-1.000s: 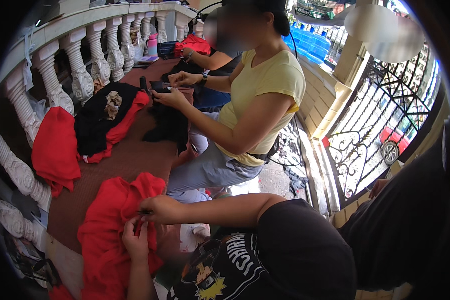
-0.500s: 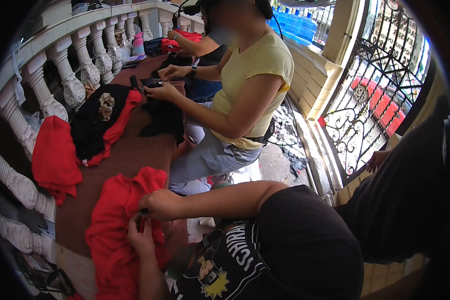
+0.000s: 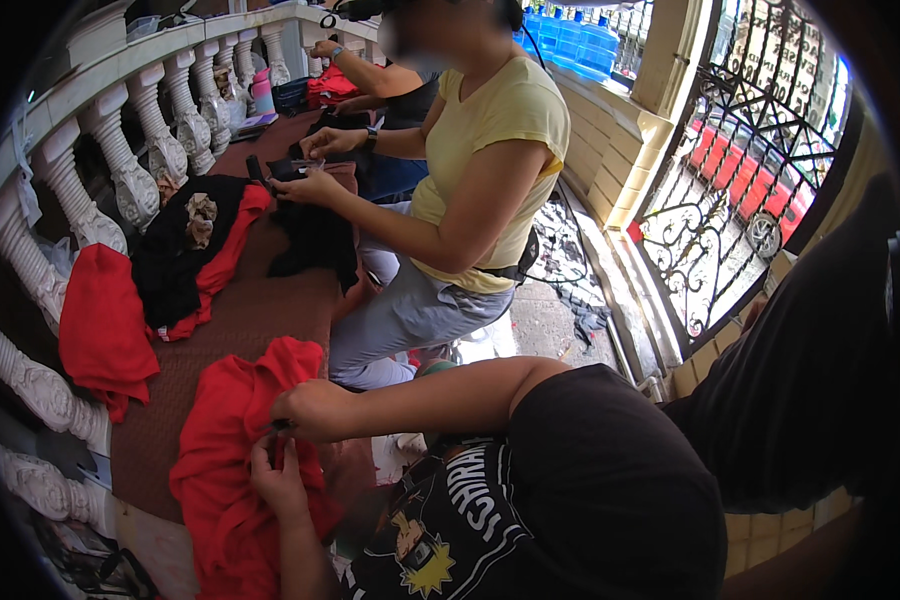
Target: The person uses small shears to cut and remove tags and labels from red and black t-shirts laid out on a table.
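Crumpled red cloth (image 3: 225,460) lies over the near end of the table beneath both my hands. My right hand (image 3: 315,410) reaches across from the right, fingers curled round a small dark piece (image 3: 283,426) that I cannot name. Just below it, my left hand (image 3: 280,485) comes up from the lower edge, thumb and fingers closed toward the same spot. My hands nearly touch there, and the fingertips partly hide what lies between them. A folded red cloth (image 3: 105,325) and a black garment (image 3: 185,260) rest farther along the table's left side.
A brown-covered table (image 3: 255,300) runs along a white balustrade (image 3: 130,165). A co-worker in a yellow shirt (image 3: 500,150) handles black cloth (image 3: 315,240); another sits beyond. At right stands a person in dark clothes (image 3: 800,370), near an iron gate (image 3: 740,190).
My hands stay together over the red cloth, with slight finger movement. The far co-worker's hand has risen. Outside the gate, the red car has shifted in view, and the whole view moved slightly.
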`<state>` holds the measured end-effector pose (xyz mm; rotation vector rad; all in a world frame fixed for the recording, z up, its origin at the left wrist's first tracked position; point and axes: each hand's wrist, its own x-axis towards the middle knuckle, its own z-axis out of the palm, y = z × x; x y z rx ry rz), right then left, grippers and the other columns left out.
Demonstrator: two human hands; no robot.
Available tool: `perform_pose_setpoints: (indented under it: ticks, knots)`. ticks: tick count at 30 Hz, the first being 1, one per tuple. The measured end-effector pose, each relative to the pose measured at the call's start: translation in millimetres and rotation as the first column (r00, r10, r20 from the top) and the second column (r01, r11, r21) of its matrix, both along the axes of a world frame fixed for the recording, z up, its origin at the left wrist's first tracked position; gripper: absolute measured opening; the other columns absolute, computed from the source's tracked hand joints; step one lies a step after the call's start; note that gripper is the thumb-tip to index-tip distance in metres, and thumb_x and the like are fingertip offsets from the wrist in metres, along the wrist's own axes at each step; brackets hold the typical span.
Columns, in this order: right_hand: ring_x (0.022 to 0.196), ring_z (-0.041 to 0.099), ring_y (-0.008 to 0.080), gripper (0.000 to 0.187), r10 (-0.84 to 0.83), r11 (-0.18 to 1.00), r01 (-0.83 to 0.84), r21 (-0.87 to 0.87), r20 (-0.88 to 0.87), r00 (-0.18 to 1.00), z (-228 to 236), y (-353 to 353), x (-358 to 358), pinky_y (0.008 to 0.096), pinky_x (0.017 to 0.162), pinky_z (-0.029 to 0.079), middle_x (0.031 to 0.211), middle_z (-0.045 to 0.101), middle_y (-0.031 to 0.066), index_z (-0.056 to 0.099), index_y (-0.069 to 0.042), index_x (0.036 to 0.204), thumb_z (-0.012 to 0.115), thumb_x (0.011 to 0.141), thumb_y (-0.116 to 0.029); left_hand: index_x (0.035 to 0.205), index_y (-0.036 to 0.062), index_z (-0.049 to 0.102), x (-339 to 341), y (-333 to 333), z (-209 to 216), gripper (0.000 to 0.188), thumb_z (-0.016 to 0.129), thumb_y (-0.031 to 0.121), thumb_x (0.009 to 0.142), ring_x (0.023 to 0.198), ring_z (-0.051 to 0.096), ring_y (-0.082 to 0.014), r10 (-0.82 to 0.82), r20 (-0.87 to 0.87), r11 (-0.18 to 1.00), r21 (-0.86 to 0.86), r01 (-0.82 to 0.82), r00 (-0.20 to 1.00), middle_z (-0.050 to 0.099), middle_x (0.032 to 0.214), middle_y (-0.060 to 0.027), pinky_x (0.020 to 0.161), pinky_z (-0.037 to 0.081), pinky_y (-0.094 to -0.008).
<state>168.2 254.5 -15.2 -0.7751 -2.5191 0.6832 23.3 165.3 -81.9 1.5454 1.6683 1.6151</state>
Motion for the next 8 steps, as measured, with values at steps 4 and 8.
perform_pose_setpoints:
  ticks: [4, 8]
  knots:
    - [0.086, 0.065, 0.0327, 0.021, -0.002, 1.000, 0.002, -0.010, 0.022, 1.000, -0.6, 1.0, -2.3, 0.0444, 0.075, 0.051, 0.091, 0.067, 0.0109, 0.065, -0.006, 0.092, 0.067, 0.081, -0.023, 0.099, -0.0019, 0.061, -1.5, -0.6, -0.9, 0.018, 0.070, 0.006, 0.084, 0.085, 0.059, -0.0183, 0.011, -0.017, 1.000, -0.002, -0.012, 1.000, 0.064, 0.093, -0.0089, 0.079, 0.048, -0.0311]
    - [0.087, 0.066, 0.0321, 0.023, -0.005, 1.000, 0.006, -0.014, 0.055, 0.998, 3.6, 0.5, -1.5, 0.0439, 0.076, 0.051, 0.091, 0.068, 0.0109, 0.065, -0.006, 0.093, 0.068, 0.080, -0.025, 0.099, -0.0015, 0.061, -0.9, -0.9, -0.7, 0.018, 0.069, 0.006, 0.084, 0.085, 0.059, -0.0193, -0.002, 0.024, 1.000, -0.016, 0.002, 1.000, 0.064, 0.093, -0.0083, 0.079, 0.048, -0.0313]
